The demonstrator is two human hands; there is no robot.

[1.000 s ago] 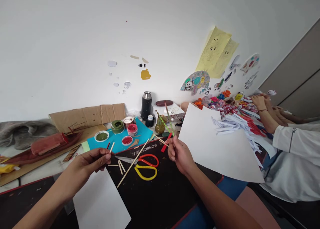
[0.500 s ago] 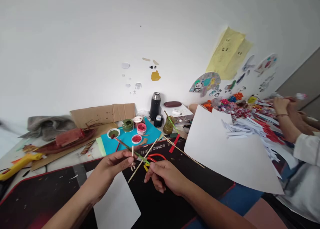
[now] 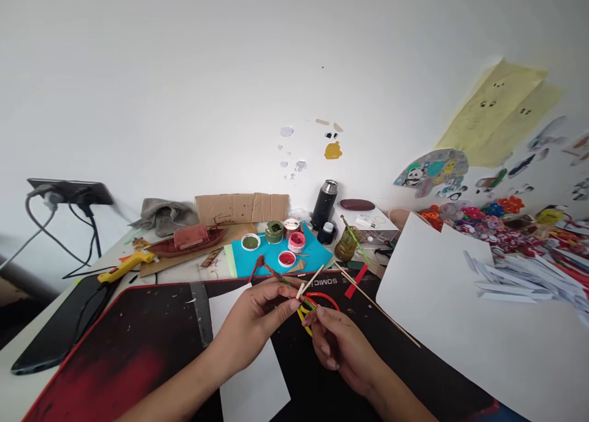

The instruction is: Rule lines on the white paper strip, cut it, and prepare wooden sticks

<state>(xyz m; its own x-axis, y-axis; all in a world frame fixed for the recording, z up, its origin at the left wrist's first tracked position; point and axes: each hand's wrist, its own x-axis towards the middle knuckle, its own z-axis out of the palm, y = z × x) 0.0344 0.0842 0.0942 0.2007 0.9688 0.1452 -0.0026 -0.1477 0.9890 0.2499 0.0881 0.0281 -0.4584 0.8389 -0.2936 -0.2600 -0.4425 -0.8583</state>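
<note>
My left hand [image 3: 262, 318] is closed, pinching short pale wooden sticks [image 3: 300, 290] between thumb and fingers. My right hand [image 3: 343, 348] is closed on the green end of a paintbrush [image 3: 281, 278] with a dark red tip. The brush slants up to the left, past my left fingers; whether these grip it too I cannot tell. Behind the fingertips, partly hidden, lies a tool with red and yellow loop handles [image 3: 326, 295]. Under my left hand is a white paper sheet [image 3: 253, 379] on the black mat [image 3: 184, 324].
Paint pots, among them a green one [image 3: 275, 232] and a red one [image 3: 287, 259], stand on blue paper [image 3: 243, 265]. Behind are a black flask [image 3: 324, 204] and a brush jar [image 3: 346, 245]. A yellow glue gun [image 3: 126, 265] lies left, large white paper [image 3: 427, 299] right.
The view has swung left, so the table's things appear farther right and a power strip shows. My hands are closer together, and the short sticks are tilted instead of upright.
</note>
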